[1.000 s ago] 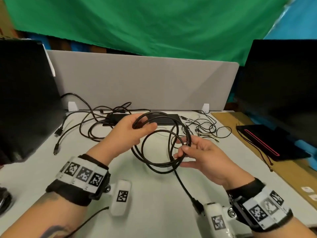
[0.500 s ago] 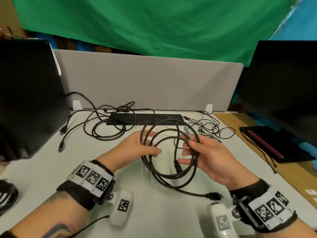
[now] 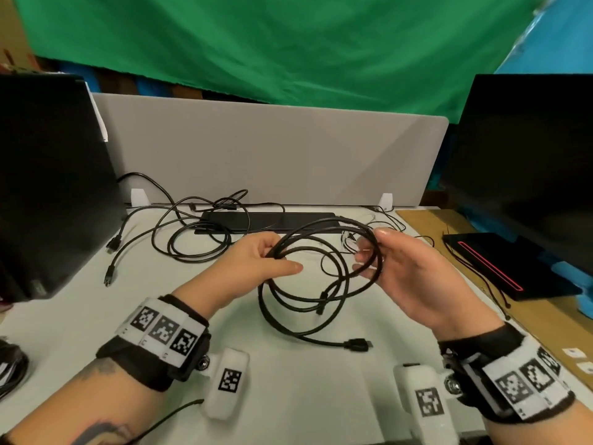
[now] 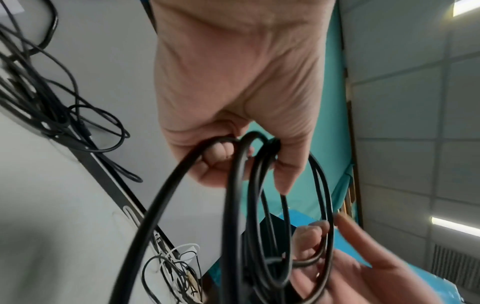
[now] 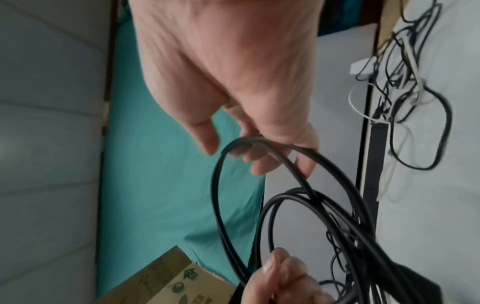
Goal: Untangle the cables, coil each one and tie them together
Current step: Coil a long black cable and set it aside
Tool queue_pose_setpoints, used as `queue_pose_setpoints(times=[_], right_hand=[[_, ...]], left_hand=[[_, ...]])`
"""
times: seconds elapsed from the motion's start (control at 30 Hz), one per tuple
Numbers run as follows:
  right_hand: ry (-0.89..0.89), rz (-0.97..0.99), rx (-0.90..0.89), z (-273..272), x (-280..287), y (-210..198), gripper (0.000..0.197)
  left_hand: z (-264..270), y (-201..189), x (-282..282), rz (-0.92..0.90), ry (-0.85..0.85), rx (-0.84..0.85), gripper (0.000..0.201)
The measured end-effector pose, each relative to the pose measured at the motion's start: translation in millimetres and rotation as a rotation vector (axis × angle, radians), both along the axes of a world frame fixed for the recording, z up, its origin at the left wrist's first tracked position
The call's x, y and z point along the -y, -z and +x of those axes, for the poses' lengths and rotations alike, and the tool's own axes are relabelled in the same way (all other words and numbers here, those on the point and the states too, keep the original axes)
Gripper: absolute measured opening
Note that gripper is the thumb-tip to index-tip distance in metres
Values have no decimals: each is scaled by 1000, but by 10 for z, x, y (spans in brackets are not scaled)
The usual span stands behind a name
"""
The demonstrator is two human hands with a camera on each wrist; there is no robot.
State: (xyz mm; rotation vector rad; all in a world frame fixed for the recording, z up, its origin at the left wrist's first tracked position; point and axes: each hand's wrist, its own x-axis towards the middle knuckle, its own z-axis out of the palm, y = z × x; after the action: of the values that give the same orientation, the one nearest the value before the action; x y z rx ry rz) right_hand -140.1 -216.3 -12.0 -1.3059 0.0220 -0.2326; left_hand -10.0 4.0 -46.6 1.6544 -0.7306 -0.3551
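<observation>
A black cable [image 3: 288, 311] hangs in several loose loops between my hands above the pale table [image 3: 96, 316]. My left hand [image 3: 282, 256] grips the loops at their upper left, fingers curled round them [image 4: 246, 148]. My right hand [image 3: 369, 248] holds the upper right of the coil, which lies across its curled fingers [image 5: 275, 158]; the thumb stands a little apart. One plug [image 3: 356, 343] lies on the table below the coil. Another plug end [image 3: 322, 300] dangles inside the loops.
A tangle of black cables [image 3: 192, 239] lies at the back left, thin black and white cables [image 3: 394, 223] at the back right, beside a flat black bar [image 3: 269, 220]. Dark monitors [image 3: 48, 187] [image 3: 529, 171] flank the table. A black device [image 3: 491, 268] sits right; another cable bundle [image 3: 9, 370] at the left edge.
The free plug end has slid up the table toward the coil. My right hand has risen to the coil's upper right, and the loops have widened between my hands.
</observation>
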Motion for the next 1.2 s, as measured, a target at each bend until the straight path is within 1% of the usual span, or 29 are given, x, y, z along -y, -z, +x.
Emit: queue_pose_setpoints(times=[0.03, 0.1, 0.17, 0.2, 0.27, 0.3, 0.37, 0.4, 0.43, 0.47, 0.53, 0.6, 0.63, 0.67, 0.7, 0.73, 0.77, 0.83, 0.87, 0.9, 0.97, 1.03, 1.07, 1.1, 1.13, 1.2], right_hand=[[-11, 69, -16, 9, -14, 8, 25], [19, 169, -51, 47, -33, 26, 18], [63, 257, -46, 78, -2, 35, 9], [83, 296, -24, 85, 29, 29, 9], [121, 305, 20, 85, 94, 21, 19], [161, 244, 40, 82, 112, 17, 24], [309, -33, 101, 82, 114, 25, 30], [390, -181, 139, 78, 103, 36, 29], [458, -285, 183, 75, 88, 46, 26], [502, -339, 232, 72, 72, 51, 24], [536, -371, 309, 57, 41, 50, 23], [541, -335, 335, 49, 24, 37, 23], [537, -304, 340, 44, 28, 30, 24], [540, -286, 344, 37, 38, 25, 24], [553, -301, 346, 28, 58, 15, 25], [577, -359, 337, 17, 87, 4, 26], [600, -450, 315, 13, 127, -7, 27], [640, -636, 239, 13, 204, -29, 30], [658, -678, 192, 12, 238, -32, 29], [664, -671, 143, 18, 263, -24, 27], [614, -569, 25, 29, 258, 18, 24], [498, -367, -67, 62, 169, 87, 24], [447, -243, -99, 85, 108, 118, 23], [412, -118, -125, 110, 53, 143, 22], [390, -1, -142, 133, 10, 166, 21], [382, 220, -160, 177, -17, 211, 24]], left_hand=[[9, 9, -11, -11, -8, -21, 28], [14, 20, -19, -63, -15, -86, 40], [25, 20, -17, -125, -11, -152, 51], [32, 12, -21, -143, -16, -170, 55], [48, 6, -29, -148, -52, -192, 65], [53, 10, -32, -141, -70, -205, 70], [66, 29, -30, -124, -85, -240, 71], [69, 36, -26, -100, -90, -250, 67], [69, 40, -15, -64, -92, -255, 62], [59, 40, -7, -22, -89, -261, 56], [42, 48, -7, 49, -38, -292, 42], [21, 60, -33, 157, 71, -308, 35], [0, 59, -50, 235, 123, -289, 37], [-19, 56, -64, 306, 151, -253, 44], [-23, 53, -75, 348, 143, -205, 54], [-13, 54, -85, 347, 104, -163, 60], [7, 61, -89, 296, 64, -135, 59], [62, 63, -107, 87, 27, -141, 48], [105, 68, -114, -44, 13, -167, 43], [139, 62, -121, -180, 1, -211, 39], [181, 36, -124, -413, 5, -335, 31], [166, 5, -96, -531, 32, -400, 26], [147, 0, -77, -537, 44, -402, 23], [135, 11, -57, -503, 52, -400, 23], [117, 27, -42, -426, 58, -406, 29], [86, 56, -40, -186, 68, -447, 50]])
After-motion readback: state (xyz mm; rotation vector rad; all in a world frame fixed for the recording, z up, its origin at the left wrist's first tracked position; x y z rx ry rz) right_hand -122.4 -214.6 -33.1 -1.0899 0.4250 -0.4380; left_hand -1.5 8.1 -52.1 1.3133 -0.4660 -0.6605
